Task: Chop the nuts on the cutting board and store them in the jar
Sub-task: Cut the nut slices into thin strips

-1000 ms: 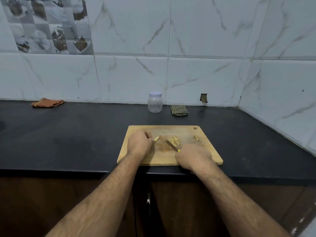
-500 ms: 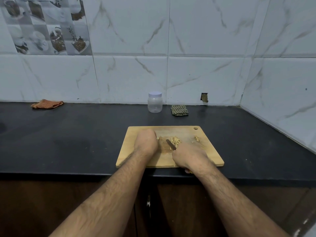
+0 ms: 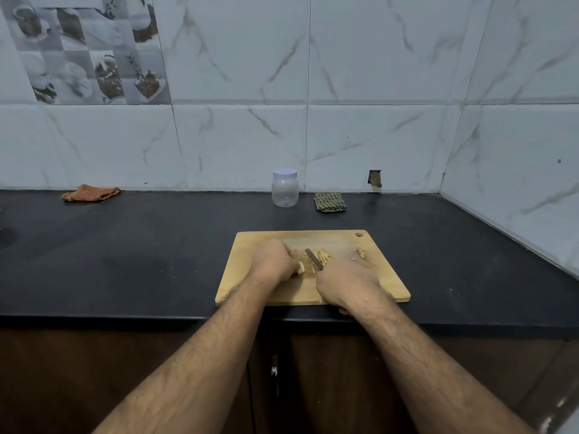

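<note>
Right now the nut [image 3: 300,268] sits on the board [image 3: 388,286], pinched under the curled left hand [image 3: 272,261]. Just to its right the knife [image 3: 314,260] slants away from the right hand [image 3: 347,285], which grips the handle. Chopped bits [image 3: 324,255] lie just beyond the blade; the jar [image 3: 284,187] stands well behind the board.

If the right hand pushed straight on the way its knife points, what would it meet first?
Probably the chopped nuts beside the knife held by the right hand, then bare cutting board; depth is unclear.
</note>
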Demonstrator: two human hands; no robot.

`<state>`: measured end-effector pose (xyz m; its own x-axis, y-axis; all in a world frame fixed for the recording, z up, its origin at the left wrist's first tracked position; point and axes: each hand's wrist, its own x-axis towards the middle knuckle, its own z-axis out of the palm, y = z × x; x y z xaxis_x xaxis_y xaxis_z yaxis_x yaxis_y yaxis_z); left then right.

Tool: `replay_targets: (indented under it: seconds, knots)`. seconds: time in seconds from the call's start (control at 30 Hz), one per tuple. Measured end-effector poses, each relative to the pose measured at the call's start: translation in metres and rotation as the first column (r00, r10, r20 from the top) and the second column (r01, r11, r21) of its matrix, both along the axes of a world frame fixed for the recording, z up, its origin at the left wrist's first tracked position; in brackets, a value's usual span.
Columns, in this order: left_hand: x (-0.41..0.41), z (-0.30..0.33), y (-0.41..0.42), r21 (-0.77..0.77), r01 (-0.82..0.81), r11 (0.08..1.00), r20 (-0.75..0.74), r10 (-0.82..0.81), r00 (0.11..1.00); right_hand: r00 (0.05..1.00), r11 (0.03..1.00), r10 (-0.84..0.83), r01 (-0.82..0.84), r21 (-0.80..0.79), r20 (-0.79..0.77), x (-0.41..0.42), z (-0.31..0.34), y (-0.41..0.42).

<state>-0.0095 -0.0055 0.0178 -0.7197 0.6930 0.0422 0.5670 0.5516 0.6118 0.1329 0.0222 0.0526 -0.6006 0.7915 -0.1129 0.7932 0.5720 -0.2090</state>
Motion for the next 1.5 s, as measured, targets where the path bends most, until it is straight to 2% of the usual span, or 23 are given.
replay_targets:
  seconds: [0.17,0.6,0.83,1.03,1.27,1.5]
  knots:
    - [-0.008,0.0,-0.004,0.053,0.067,0.996,0.119,-0.073,0.99,0.998,0.998,0.054,-0.054,-0.013,0.022,0.002,0.002,-0.009]
    - [-0.01,0.002,0.0,-0.061,0.144,0.988,0.037,-0.142,0.989,0.995,0.998,0.048,-0.052,0.043,0.088,-0.005,0.001,-0.02]
    - [-0.008,0.0,0.0,-0.047,0.132,0.99,-0.034,-0.134,0.99,0.991,0.997,0.044,-0.051,0.059,0.127,-0.012,0.002,-0.02]
    - [-0.006,0.002,0.0,-0.089,0.141,0.986,-0.014,-0.143,0.99,0.985,0.994,0.056,-0.069,0.081,0.162,-0.009,0.002,-0.022]
    - [-0.005,0.002,0.001,-0.068,0.111,0.992,0.035,-0.109,0.993,0.981,0.991,0.081,-0.097,0.088,0.176,0.007,0.001,-0.025]
    - [-0.002,0.004,-0.001,-0.057,0.098,0.994,0.059,-0.094,0.994,0.992,0.999,0.047,-0.048,0.009,0.115,0.022,-0.006,-0.026]
